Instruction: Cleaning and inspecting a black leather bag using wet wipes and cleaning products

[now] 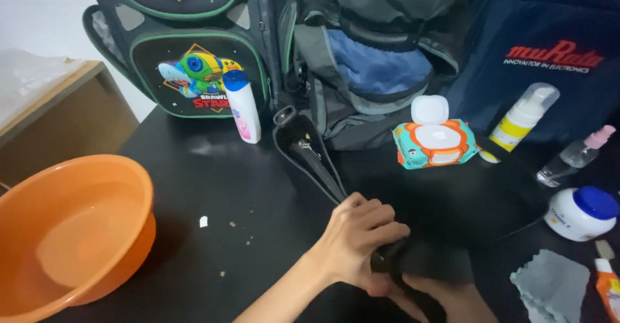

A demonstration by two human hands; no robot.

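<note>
At my far left sits the orange plastic basin [71, 232], hanging partly off the edge of the black table [194, 187]. Behind it stand a cartoon-printed school backpack [187, 39] and a white bottle with a blue cap [243, 107]. In the middle lies the black handbag [310, 155], mouth open toward the backpacks, its body running under my hands. My left hand [355, 239] is closed in a fist around a bunched part of the black bag; my right hand [445, 297] is mostly cut off at the bottom edge (I cannot tell whether it grips or just presses the fabric). Further right are the wet-wipes pack [434, 142] with its lid flipped up, a foam pump bottle [524, 116], a small spray bottle [575, 158], a white jar with a blue lid [581, 213] and a grey cloth [549, 284]. I judge that a hard tug on the bag could sweep the jar or bottles over, since they stand close beside it.
</note>
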